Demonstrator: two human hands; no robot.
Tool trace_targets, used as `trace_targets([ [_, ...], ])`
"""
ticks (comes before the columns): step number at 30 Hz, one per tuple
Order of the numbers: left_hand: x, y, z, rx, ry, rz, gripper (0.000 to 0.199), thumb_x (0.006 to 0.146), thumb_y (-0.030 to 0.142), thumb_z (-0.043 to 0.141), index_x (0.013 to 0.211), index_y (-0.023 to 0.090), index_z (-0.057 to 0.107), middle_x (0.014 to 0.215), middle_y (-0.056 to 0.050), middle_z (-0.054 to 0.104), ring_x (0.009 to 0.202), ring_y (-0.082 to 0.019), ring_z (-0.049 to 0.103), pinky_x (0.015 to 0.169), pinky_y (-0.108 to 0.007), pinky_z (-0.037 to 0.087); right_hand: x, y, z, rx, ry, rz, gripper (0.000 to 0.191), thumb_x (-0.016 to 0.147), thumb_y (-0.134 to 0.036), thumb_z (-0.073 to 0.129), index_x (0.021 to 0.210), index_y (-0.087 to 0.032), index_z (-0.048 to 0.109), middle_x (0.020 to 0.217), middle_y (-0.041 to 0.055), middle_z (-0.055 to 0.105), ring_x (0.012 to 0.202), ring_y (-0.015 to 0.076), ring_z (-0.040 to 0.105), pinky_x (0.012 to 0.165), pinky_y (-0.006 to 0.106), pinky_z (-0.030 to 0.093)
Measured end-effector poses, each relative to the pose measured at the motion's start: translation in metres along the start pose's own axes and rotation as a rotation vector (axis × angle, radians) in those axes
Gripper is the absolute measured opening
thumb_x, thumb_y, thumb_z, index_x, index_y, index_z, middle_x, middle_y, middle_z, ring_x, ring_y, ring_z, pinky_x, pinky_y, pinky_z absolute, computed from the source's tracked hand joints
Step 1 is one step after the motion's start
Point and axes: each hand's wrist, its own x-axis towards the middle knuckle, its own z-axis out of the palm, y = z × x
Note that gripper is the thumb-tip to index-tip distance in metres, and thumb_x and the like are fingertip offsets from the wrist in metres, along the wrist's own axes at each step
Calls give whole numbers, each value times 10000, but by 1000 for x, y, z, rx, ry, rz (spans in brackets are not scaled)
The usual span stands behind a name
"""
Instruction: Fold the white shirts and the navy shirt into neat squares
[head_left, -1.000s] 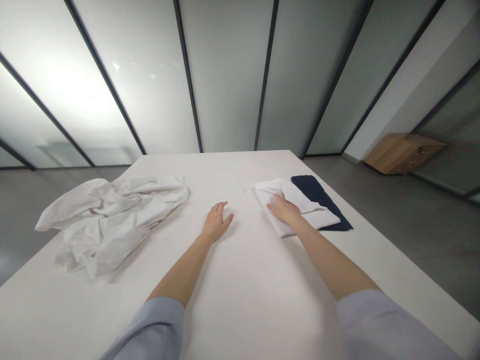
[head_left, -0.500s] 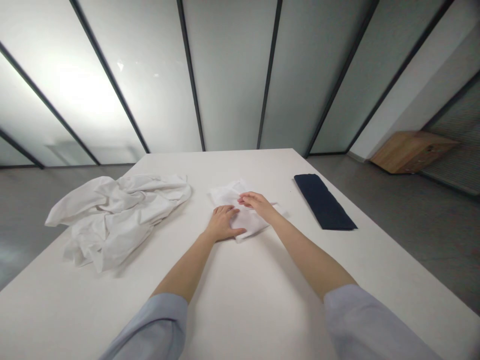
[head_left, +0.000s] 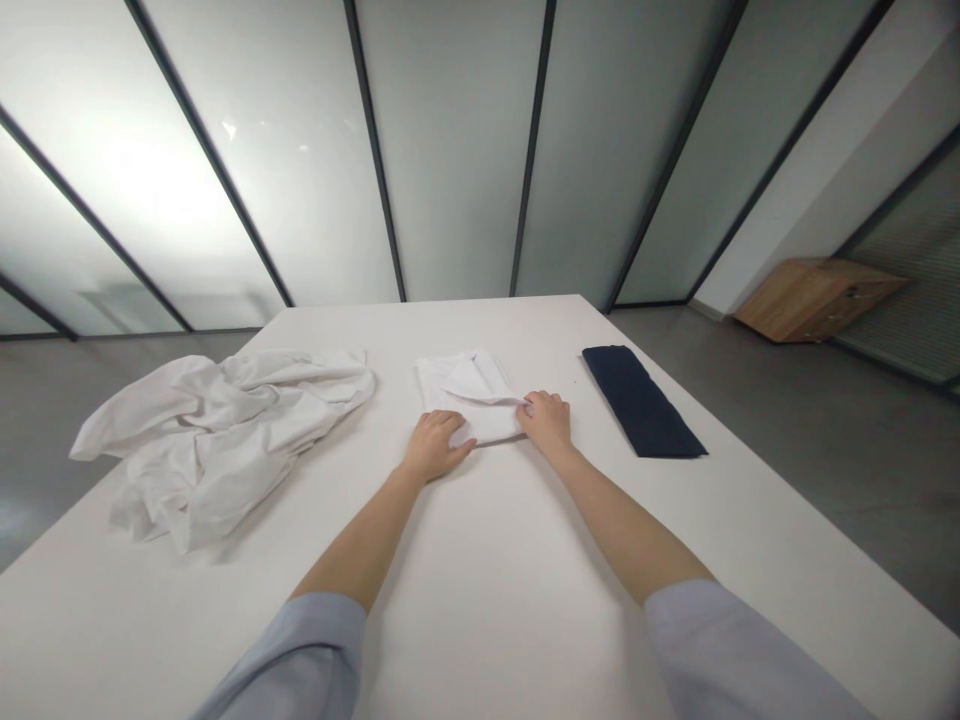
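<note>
A small folded white cloth [head_left: 487, 418] lies at the middle of the table, with a loose flap across its top. My left hand [head_left: 438, 444] rests on its near left corner, thumb apart from the fingers. At the right edge of the cloth, my right hand [head_left: 546, 420] has its thumb and fingers closed on the fabric. A large crumpled white cloth [head_left: 217, 430] lies to the left, and a dark blue folded cloth [head_left: 641, 402] lies flat to the right. Neither hand touches those two.
The white table [head_left: 495, 590] reaches toward a frosted glass wall [head_left: 457, 150] with dark frames. A wooden cabinet [head_left: 814, 298] stands on the grey floor at the right, beyond the table edge.
My right hand has moved right and a little nearer, from above the cloth to its right edge, and grips it there. The small cloth now lies squarer and neater. My left hand has shifted slightly.
</note>
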Motion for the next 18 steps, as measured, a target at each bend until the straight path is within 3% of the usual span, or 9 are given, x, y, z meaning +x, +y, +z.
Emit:
trace_targets([
  [4,0,13,0,71,-55,-35,594,757,565,622,1251,244,541,1268,-95,573,1170,-277,497,1002,-415,357,-6,-16,2,385,-25,-117,254,848,-293,435,955,-180,636,891,78,674,842,217,586,796,337,425],
  [7,1,17,0,148,-43,-142,790,667,632,673,1321,240,466,1310,-119,530,1184,-320,471,997,-439,344,-18,-37,4,714,-168,-293,253,851,-348,438,929,-208,634,816,24,667,735,181,584,699,295,449],
  [9,1,17,1,185,-40,-202,702,700,584,666,1276,216,503,1248,-134,565,1155,-326,487,971,-439,362,-26,-51,2,778,-260,-420,221,852,-350,452,870,-238,642,805,12,673,753,189,591,733,313,455],
  [11,2,14,2,198,-43,-228,469,781,442,620,1186,211,568,1180,-128,605,1128,-314,508,948,-439,384,-33,-59,0,799,-265,-502,218,866,-339,441,866,-264,645,884,14,691,849,206,604,826,347,446],
  [14,4,6,5,105,-18,-292,249,826,243,519,1042,227,643,1104,-102,657,1111,-291,540,947,-439,404,-34,-55,-2,829,-81,-436,248,879,-342,405,949,-263,630,1014,44,676,978,216,592,908,361,427],
  [18,11,-10,8,-395,203,-480,309,843,249,438,1048,219,669,1058,-75,695,1124,-271,574,964,-408,439,-21,-31,1,720,237,-160,236,845,-335,386,870,-223,592,897,77,631,917,225,574,864,362,448],
])
